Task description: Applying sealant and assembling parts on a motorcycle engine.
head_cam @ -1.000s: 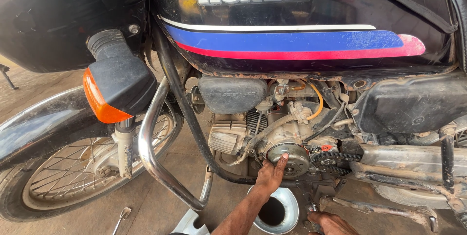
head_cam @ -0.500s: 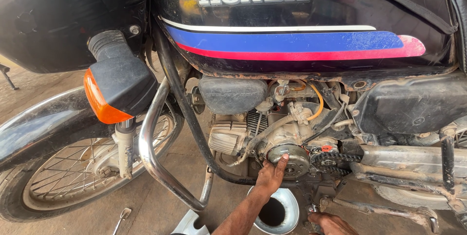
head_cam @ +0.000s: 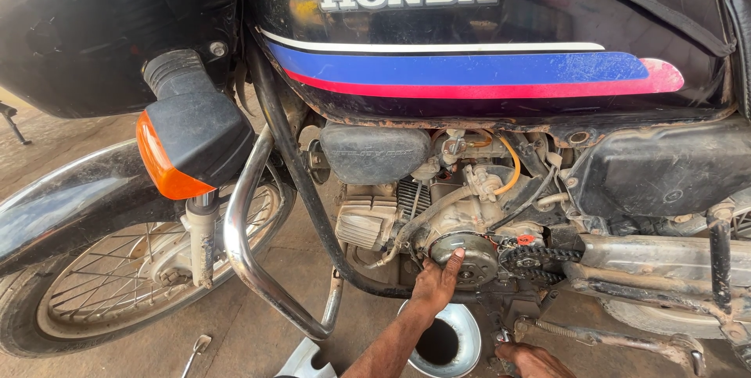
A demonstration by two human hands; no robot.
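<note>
Currently the left hand rests open, fingers spread, against the rotor, the round grey disc low on the engine, below the tank. The right hand sits at 5 o'clock from the rotor, at the frame's bottom edge beside the footrest bar; whether it grips anything cannot be told. The two hands are well apart.

A funnel stands on the floor directly beneath the left wrist. The chain runs at 3 o'clock from the rotor, just beside it.

Risk: fingertips so near the exposed chain and sprocket could be pinched if the rotor turns. An oily palm may slip off the disc. A forearm dropping could tip the funnel.

Compared with the earlier frames, the left hand remains on the rotor in the same pose, and the right hand has not visibly shifted; the funnel is unmoved.
</note>
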